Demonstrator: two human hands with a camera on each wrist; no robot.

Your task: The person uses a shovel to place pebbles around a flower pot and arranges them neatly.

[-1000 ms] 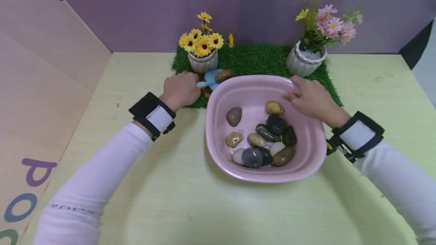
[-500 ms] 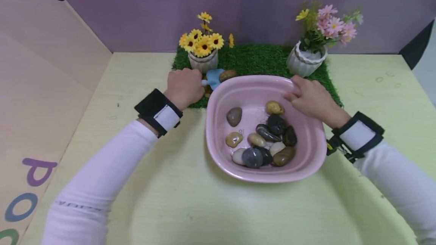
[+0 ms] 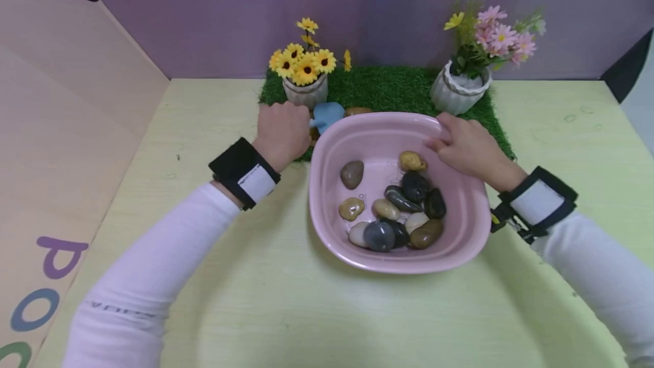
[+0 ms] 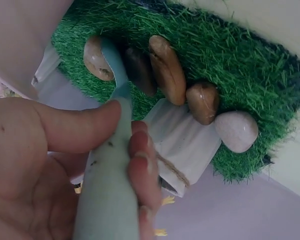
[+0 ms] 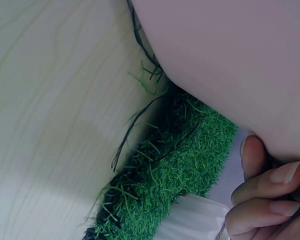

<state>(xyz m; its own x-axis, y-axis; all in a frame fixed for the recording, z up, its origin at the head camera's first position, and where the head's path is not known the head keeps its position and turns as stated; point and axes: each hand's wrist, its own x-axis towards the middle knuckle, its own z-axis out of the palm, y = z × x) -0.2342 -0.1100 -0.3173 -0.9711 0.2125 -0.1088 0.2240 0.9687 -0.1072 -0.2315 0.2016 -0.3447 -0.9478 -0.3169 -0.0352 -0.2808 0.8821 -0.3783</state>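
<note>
In the head view my left hand (image 3: 283, 134) grips a small blue toy shovel (image 3: 328, 116) by its handle, low over the grass mat. The pale handle (image 4: 109, 185) fills the palm in the left wrist view, thumb along it. The blade's edge is close against a smooth stone (image 4: 96, 59); I cannot tell if they touch. From the head, a brown stone (image 3: 359, 111) shows just behind the basin's far rim. My right hand (image 3: 470, 149) pinches the far right rim of a pink basin (image 3: 327, 209), which holds several wet stones (image 3: 379, 235).
Several more stones (image 4: 167, 75) lie in a row on the artificial grass mat (image 3: 390, 87). A white pot of yellow flowers (image 3: 306, 91) stands behind my left hand, and one of pink flowers (image 3: 457, 92) behind my right. A pale wooden table (image 3: 245, 305) lies beneath everything.
My left hand and the shovel have moved rightward toward the basin. The brown stone by the blade has shifted right, now partly hidden by the rim. The right hand and basin stay put.
</note>
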